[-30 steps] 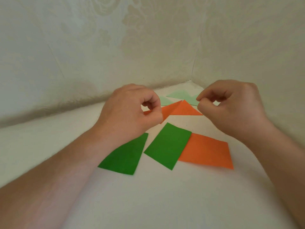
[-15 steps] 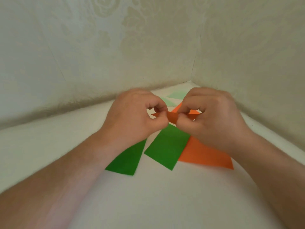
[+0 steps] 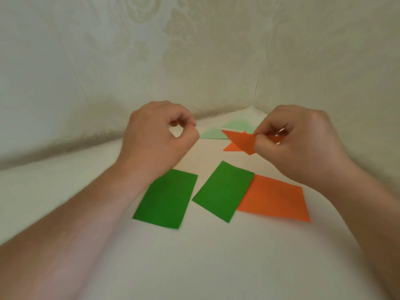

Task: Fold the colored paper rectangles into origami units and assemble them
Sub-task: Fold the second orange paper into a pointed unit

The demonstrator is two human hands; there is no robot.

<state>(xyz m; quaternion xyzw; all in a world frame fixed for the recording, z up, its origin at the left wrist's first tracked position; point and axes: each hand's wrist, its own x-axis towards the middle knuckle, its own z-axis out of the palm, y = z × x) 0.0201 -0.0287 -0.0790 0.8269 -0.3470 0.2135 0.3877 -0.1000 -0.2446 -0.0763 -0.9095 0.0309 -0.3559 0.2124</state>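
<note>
In the head view, the only one here, the right hand [image 3: 303,146] pinches a partly folded orange piece [image 3: 241,142] between thumb and forefinger. The piece is lifted above the table [image 3: 205,267], probably so that both faces are free for the next crease and the folded layers do not spring open. Its pointed flap sticks out toward the left hand [image 3: 158,137].

The left hand hangs just beside the piece and does not touch it. Its fingers are curled, thumb tip and forefinger tip nearly meeting, and I see nothing between them. I judge it waits there to take the free flap.

I take the orange piece as landmark for the rest. Behind it, toward the corner of the walls, lie two pale green folded units [image 3: 227,131]; they look finished and put aside out of the way. In front of it, nearer the person, lie three flat sheets not yet folded. The middle green rectangle [image 3: 223,191] lies partly over the edge of the orange rectangle [image 3: 275,198], and the other green rectangle [image 3: 166,198] lies apart, in front and below the left wrist. They lie close at hand, it seems as stock for later units. Assembly seems far away.
</note>
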